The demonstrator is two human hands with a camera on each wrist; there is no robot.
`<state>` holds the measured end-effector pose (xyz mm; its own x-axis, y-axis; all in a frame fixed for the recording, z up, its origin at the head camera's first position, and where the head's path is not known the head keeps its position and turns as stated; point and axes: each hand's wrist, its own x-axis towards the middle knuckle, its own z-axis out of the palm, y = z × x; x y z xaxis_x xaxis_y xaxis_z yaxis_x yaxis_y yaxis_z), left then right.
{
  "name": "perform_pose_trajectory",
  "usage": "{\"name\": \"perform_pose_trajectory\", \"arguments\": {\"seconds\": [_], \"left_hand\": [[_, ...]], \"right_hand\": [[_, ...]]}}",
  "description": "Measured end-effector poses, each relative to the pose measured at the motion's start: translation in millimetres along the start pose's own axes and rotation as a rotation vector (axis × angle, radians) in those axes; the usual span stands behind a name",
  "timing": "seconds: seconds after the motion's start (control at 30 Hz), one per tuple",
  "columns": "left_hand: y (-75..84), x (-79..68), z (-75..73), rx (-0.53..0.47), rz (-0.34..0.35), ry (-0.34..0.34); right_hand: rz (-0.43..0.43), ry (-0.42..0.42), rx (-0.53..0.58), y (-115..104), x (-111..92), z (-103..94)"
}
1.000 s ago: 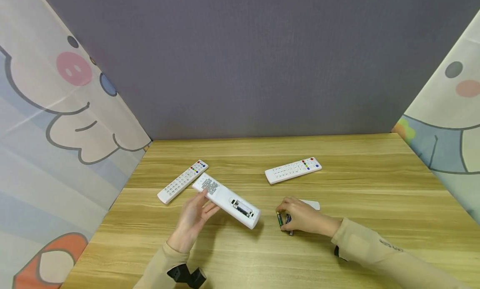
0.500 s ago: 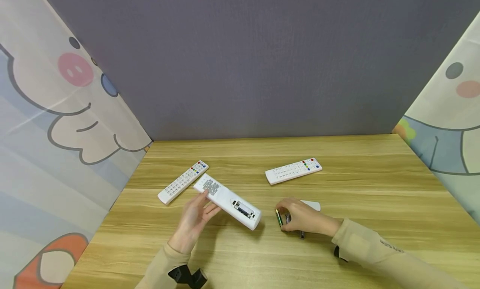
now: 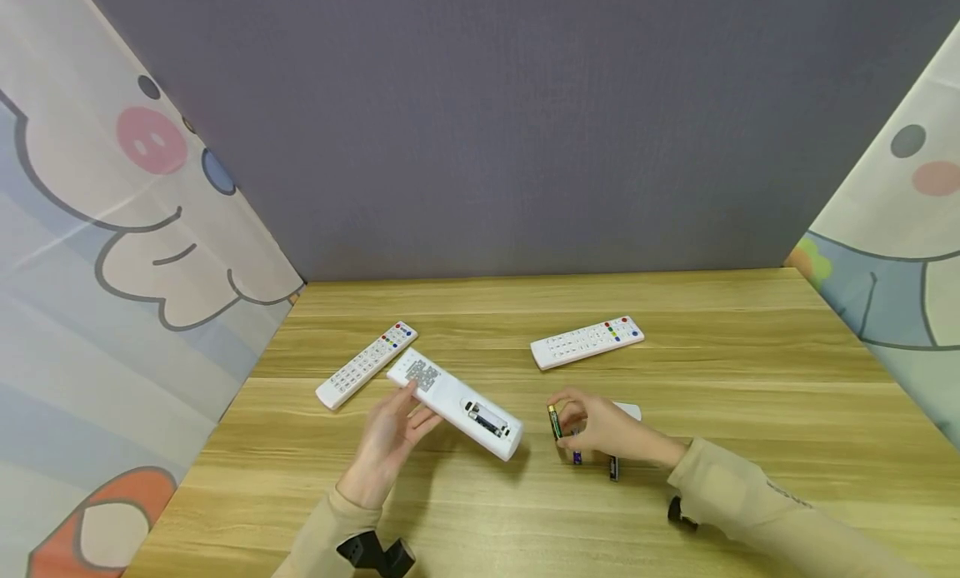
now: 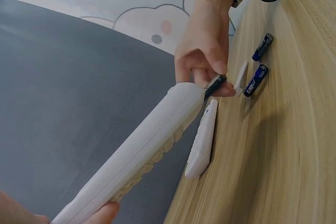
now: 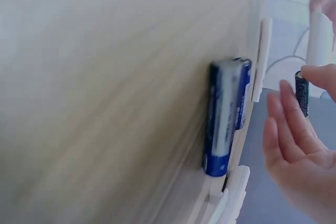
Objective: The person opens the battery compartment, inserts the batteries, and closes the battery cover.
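My left hand (image 3: pixel 386 445) holds a white remote control (image 3: pixel 448 397) by one end, its back facing up in the head view. Its battery compartment is uncovered, and a battery (image 3: pixel 487 421) lies inside. Between thumb and fingertips, my right hand (image 3: pixel 603 432) pinches a dark green battery (image 3: pixel 555 422) with a gold end, close to the remote's compartment end but apart from it. Under and beside that hand, two blue batteries (image 3: pixel 577 455) (image 5: pixel 223 119) lie on the table. The left wrist view shows the remote edge-on, with its compartment out of sight.
Two more white remotes lie buttons up on the wooden table (image 3: pixel 480 320): one remote (image 3: pixel 366 365) at the left and another remote (image 3: pixel 587 342) farther back. A flat white piece (image 3: pixel 630 411) is partly hidden behind the right hand. A grey panel (image 3: pixel 525 128) stands behind.
My right hand has lifted slightly, raising the green battery off the table. A blue battery has shifted right, and both blue ones now show below the hand. The left hand stays almost still.
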<state>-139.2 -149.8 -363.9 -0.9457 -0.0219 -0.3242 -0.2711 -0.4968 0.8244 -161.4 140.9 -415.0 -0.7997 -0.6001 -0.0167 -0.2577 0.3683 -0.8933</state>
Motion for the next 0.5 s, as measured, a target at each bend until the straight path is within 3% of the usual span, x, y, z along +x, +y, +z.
{"name": "perform_pose_trajectory", "arguments": {"seconds": [0.13,0.5], "left_hand": [[-0.6,-0.3,-0.3,0.012,-0.003,-0.007],[-1.7,0.0,2.8,-0.009,-0.007,-0.011]], "right_hand": [[-0.013,0.006,0.162,-2.3,1.0,-1.0],[0.021,0.014,0.338,-9.8,-0.3,-1.9]]}}
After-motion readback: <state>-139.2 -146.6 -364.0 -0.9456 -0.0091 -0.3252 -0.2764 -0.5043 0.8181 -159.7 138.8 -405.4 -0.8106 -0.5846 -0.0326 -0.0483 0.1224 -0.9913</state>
